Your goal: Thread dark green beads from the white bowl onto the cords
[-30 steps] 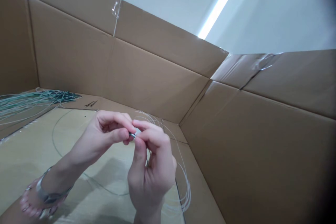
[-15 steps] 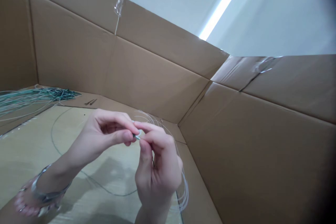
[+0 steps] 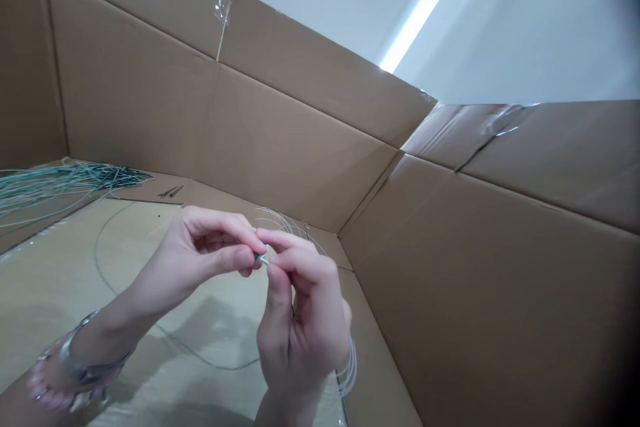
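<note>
Both my hands are raised close together over the table, fingertips almost touching. My left hand [image 3: 205, 247] is closed in a pinch on the small dark end of a thin wire [image 3: 264, 260]. Thumb and index finger of my right hand [image 3: 305, 307] pinch the pale length of that wire just beside it. Most of the dark end is hidden by my left fingertips. A long grey-green strand [image 3: 210, 363] curves over the table below; whether it joins the pinched piece I cannot tell.
A bundle of green and white wires [image 3: 100, 177] lies at the far left. Two small dark slender pieces [image 3: 171, 192] lie near the back cardboard wall [image 3: 280, 140]. Loops of pale wire [image 3: 350, 370] rest by the right edge of the table [image 3: 45, 287].
My right hand has shifted slightly to the right. The pale wire between the fingertips now looks straighter, where a small curve showed before. My left hand keeps its pinch.
</note>
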Tool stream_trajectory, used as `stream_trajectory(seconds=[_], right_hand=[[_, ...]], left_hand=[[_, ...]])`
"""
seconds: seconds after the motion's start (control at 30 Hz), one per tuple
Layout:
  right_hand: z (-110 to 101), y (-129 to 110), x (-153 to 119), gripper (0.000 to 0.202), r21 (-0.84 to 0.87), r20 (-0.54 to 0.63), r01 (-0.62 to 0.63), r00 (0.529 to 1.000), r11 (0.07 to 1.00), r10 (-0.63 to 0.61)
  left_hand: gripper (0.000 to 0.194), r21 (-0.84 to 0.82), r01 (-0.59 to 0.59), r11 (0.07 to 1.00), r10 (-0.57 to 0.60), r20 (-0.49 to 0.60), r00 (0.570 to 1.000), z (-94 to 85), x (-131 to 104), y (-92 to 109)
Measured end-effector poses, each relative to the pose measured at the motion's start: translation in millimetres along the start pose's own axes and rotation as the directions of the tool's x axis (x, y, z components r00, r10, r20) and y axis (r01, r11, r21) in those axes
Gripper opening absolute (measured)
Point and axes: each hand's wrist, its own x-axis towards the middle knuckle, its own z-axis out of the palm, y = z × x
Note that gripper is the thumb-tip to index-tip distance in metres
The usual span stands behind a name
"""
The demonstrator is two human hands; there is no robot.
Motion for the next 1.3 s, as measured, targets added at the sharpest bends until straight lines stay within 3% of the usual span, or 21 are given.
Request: stream_trajectory(seconds=[0.33,0.63,1.0,1.3], right_hand=[[-1.4,0.2,2.8,0.014,-0.014,0.031,0.002,1.0,1.0,-0.002],[-12.4,0.2,5.5,0.015,-0.127,0.138,-0.007,0.99,0.992,0.024],[-10.2,7.8,2.5,0.01,-0.102,0.176,-0.008,0.984,0.995,0.026],[-8.4,9.0,1.8,0.01,-0.071,0.145,-0.031,0.989,0.997,0.041]], left_hand=[[0.008,-0.001,-0.037,0.999,0.037,0.037,0.999,2.8,2.0,3.2],[0.012,0.389,-0.154,0.908,0.152,0.037,0.988,1.5,0.6,15.3],[0.02,0.262,-0.079,0.962,0.081,0.002,0.997,-0.7,0.1,13.8],[0.018,0.296,-0.186,0.937,0.188,0.023,0.982,0.4,1.9,14.6]])
